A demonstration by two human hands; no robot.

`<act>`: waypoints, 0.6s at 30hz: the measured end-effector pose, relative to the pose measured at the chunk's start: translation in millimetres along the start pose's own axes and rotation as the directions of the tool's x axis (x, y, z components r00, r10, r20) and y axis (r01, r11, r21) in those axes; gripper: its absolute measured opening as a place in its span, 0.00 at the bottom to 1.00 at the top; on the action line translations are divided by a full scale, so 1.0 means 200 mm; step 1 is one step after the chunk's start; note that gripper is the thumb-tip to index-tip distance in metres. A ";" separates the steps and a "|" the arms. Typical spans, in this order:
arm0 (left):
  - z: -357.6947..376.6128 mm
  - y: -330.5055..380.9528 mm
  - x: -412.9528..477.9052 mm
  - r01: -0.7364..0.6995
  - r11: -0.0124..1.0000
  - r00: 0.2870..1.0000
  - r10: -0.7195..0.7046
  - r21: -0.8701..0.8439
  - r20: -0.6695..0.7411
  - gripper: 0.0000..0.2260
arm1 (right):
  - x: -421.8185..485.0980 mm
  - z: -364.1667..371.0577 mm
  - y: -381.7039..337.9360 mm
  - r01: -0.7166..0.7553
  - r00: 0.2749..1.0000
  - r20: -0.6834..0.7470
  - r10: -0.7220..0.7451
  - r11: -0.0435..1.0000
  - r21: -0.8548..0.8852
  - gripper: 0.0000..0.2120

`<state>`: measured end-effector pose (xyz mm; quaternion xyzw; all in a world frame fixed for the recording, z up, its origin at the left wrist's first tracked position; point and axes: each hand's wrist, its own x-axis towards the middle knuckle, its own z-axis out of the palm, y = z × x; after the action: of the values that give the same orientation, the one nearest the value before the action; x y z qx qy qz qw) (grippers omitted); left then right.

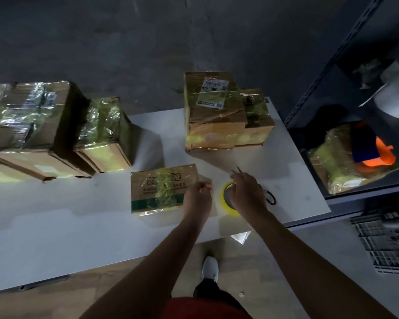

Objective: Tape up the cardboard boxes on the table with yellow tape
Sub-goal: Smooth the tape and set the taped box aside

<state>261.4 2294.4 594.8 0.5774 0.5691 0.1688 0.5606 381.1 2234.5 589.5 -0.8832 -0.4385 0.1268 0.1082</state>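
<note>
Two bare forearms are reaching over the desk (55, 226) edge. The left hand (197, 194) is curling its fingers tight beside the small cardboard box (161, 187), perhaps pinching a tape end to draw across it, though no strip is showing. The right hand (248, 193) is arching over the yellow tape roll (230, 211), likely steadying it. Its fingers are hiding underneath, so their grip cannot be told. What look like scissors (237, 169) are lying just beyond, with already-wrapped boxes (213, 116) standing farther back.
</note>
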 end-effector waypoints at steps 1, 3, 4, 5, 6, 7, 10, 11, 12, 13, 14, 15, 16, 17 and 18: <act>-0.06 0.00 0.01 -0.034 0.999 0.999 0.034 0.006 -0.014 0.13 | 0.00 0.01 -0.06 0.033 0.999 -0.019 -0.032 0.999 0.023 0.16; -0.19 -0.02 0.03 -0.106 0.991 0.992 0.110 0.079 -0.057 0.12 | -0.01 0.06 -0.17 0.080 0.996 -0.028 -0.079 0.996 0.028 0.14; -0.26 -0.04 0.04 -0.148 0.978 0.983 0.162 0.150 -0.085 0.11 | -0.01 0.08 -0.23 0.094 0.996 -0.016 -0.093 0.995 0.025 0.12; -0.34 -0.07 0.06 -0.192 0.955 0.969 0.221 0.225 -0.113 0.10 | -0.02 0.11 -0.28 0.104 0.995 0.003 -0.104 0.994 0.031 0.11; -0.41 -0.10 0.08 -0.230 0.926 0.950 0.280 0.299 -0.135 0.08 | -0.02 0.13 -0.33 0.108 0.994 0.028 -0.110 0.993 0.047 0.10; -0.48 -0.15 0.11 -0.251 0.891 0.934 0.325 0.378 -0.145 0.07 | -0.02 0.16 -0.38 0.101 0.993 0.056 -0.105 0.993 0.069 0.10; -0.65 -0.28 0.17 -0.216 0.785 0.934 0.339 0.580 -0.111 0.17 | -0.02 0.20 -0.46 -0.007 0.993 0.120 -0.006 0.994 0.108 0.13; -0.68 -0.31 0.18 -0.206 0.793 0.947 0.309 0.573 -0.089 0.20 | -0.02 0.21 -0.48 -0.054 0.993 0.114 0.039 0.991 0.124 0.13; -0.70 -0.34 0.19 -0.197 0.836 0.963 0.264 0.512 -0.061 0.22 | -0.01 0.22 -0.49 -0.100 0.991 0.106 0.084 0.984 0.148 0.13; -0.70 -0.36 0.19 -0.187 0.888 0.975 0.219 0.419 -0.028 0.22 | 0.00 0.23 -0.50 -0.146 0.985 0.113 0.127 0.973 0.180 0.14; -0.70 -0.37 0.19 -0.182 0.920 0.981 0.192 0.348 0.007 0.24 | 0.00 0.23 -0.50 -0.198 0.976 0.141 0.169 0.955 0.223 0.16; -0.69 -0.38 0.19 -0.183 0.927 0.982 0.184 0.327 0.028 0.26 | 0.01 0.24 -0.51 -0.253 0.960 0.188 0.207 0.931 0.265 0.18; -0.69 -0.38 0.20 -0.184 0.922 0.983 0.182 0.340 0.039 0.29 | 0.02 0.24 -0.50 -0.300 0.942 0.242 0.233 0.909 0.290 0.19; -0.69 -0.38 0.20 -0.187 0.912 0.982 0.179 0.366 0.054 0.33 | 0.02 0.25 -0.50 -0.323 0.928 0.283 0.241 0.900 0.294 0.20; -0.69 -0.39 0.21 -0.197 0.892 0.980 0.182 0.406 0.074 0.36 | 0.03 0.25 -0.49 -0.323 0.925 0.299 0.236 0.902 0.287 0.19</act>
<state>121.8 2371.5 555.2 0.7378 0.5233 0.0893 0.4169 294.8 2300.8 571.3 -0.8825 -0.2887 0.3260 0.1776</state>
